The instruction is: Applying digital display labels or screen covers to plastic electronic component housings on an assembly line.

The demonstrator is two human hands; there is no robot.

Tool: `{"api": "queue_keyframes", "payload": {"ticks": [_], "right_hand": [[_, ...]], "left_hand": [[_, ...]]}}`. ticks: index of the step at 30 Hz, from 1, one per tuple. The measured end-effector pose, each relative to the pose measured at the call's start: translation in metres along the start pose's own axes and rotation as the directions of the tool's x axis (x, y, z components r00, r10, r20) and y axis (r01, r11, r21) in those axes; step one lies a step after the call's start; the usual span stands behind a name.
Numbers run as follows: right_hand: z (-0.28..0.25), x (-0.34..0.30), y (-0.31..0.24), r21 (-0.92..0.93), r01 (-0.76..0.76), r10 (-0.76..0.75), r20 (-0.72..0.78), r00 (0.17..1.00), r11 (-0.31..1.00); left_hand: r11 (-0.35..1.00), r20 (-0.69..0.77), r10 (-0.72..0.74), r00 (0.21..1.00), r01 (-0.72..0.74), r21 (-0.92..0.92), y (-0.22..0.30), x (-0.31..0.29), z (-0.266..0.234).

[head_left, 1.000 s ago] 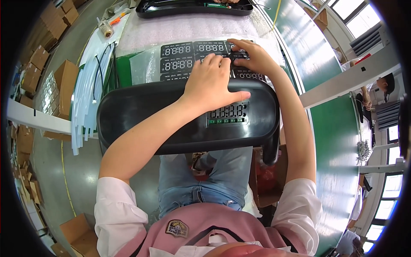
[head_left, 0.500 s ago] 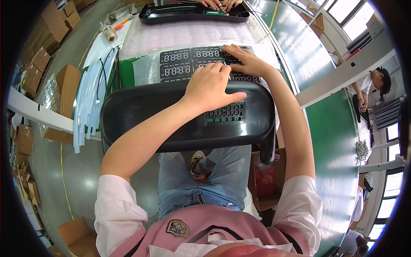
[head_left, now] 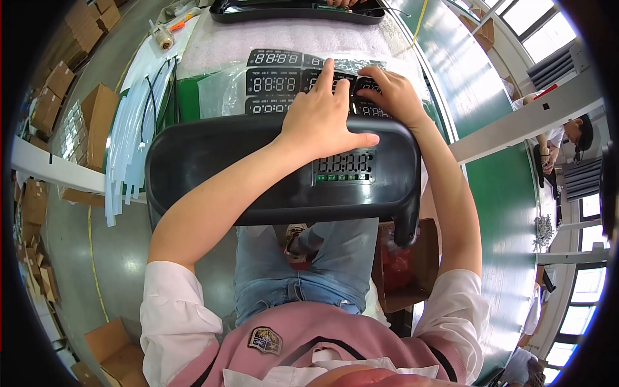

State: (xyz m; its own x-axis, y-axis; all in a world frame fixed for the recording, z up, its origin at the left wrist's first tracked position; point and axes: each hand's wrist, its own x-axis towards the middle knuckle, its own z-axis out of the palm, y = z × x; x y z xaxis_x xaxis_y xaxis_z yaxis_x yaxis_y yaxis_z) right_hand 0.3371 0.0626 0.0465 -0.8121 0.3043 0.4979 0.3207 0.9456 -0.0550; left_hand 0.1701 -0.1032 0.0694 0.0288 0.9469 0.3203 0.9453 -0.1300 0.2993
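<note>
A clear sheet (head_left: 222, 93) carries rows of black stickers with digital-display cut-outs, such as this display sticker (head_left: 272, 82). My left hand (head_left: 319, 119) rests over the sheet with its fingers stretched out and its thumb pointing right, above the housing. At the sheet's right side, my right hand (head_left: 396, 97) has thumb and index finger bent around the edge of another display sticker (head_left: 369, 85); part of it is hidden by the fingers. Across my lap lies a long black plastic housing (head_left: 225, 161). Set into its right part is a display window (head_left: 343, 169) with digit openings and green pieces below.
Bubble wrap (head_left: 271, 42) covers the table behind the sheet. Beyond lies another black housing (head_left: 296, 14), where another person's hand works. Translucent strips (head_left: 132, 148) and a bottle (head_left: 164, 40) are at the left. A white post (head_left: 516, 119) crosses at right, and an open carton (head_left: 412, 264) stands below.
The sticker sheet has shifted farther away, showing more of its rows. My right hand has gone from lying flat to curled fingers at a sticker. My left fingers have stretched forward.
</note>
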Motion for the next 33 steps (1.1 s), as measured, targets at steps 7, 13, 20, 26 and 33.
{"api": "queue_keyframes", "payload": {"ticks": [7, 13, 20, 26, 33], "right_hand": [[0.0, 0.005, 0.006, -0.339, 0.379, -0.442, -0.131, 0.887, 0.861], [-0.017, -0.015, 0.011, 0.064, 0.021, -0.006, -0.228, 0.974, 0.998], [-0.076, -0.063, -0.075, 0.847, -0.036, 0.643, -0.374, 0.668, 0.531], [-0.055, -0.05, -0.138, 0.718, -0.435, 0.778, -0.233, 0.584, 0.543], [-0.067, -0.06, -0.13, 0.791, -0.469, 0.768, -0.002, 0.641, 0.393]], "left_hand": [[0.999, 0.044, -0.023, 0.999, 0.021, 0.049, -0.007, 0.005, 0.011], [0.998, 0.118, -0.027, 0.993, 0.034, -0.052, -0.012, 0.015, 0.011], [0.777, -0.42, 0.115, 0.9, -0.345, -0.526, -0.007, 0.0, -0.012], [0.517, -0.14, 0.159, 0.977, -0.204, -0.831, -0.017, -0.002, -0.016], [0.482, -0.082, 0.296, 0.952, -0.223, -0.847, -0.024, -0.002, -0.019]]}}
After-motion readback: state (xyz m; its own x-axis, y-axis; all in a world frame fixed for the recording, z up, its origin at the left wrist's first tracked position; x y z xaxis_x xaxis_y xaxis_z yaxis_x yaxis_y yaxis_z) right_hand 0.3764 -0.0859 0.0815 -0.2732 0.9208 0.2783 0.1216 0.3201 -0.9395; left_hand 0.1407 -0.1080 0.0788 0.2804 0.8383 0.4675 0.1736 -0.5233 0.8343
